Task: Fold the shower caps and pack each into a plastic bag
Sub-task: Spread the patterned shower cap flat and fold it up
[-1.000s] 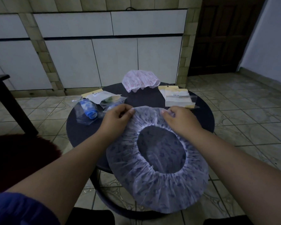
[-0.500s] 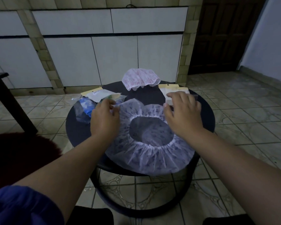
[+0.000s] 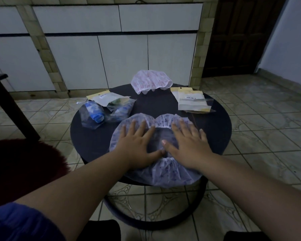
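Filling mid-frame, the round dark tabletop (image 3: pixel 87 136) carries your purple shower cap (image 3: pixel 170 173) at its near edge. Your left hand (image 3: pixel 137 145) and right hand (image 3: pixel 188 145) press it flat, fingers spread. Packed bags (image 3: pixel 101 112) sit upper left, empty bags (image 3: pixel 191 101) upper right.

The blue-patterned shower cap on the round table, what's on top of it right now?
Both hands lie flat on the blue-patterned shower cap: the left hand and right hand, fingers spread, pressing it onto the round table. The cap parts beneath the palms are hidden.
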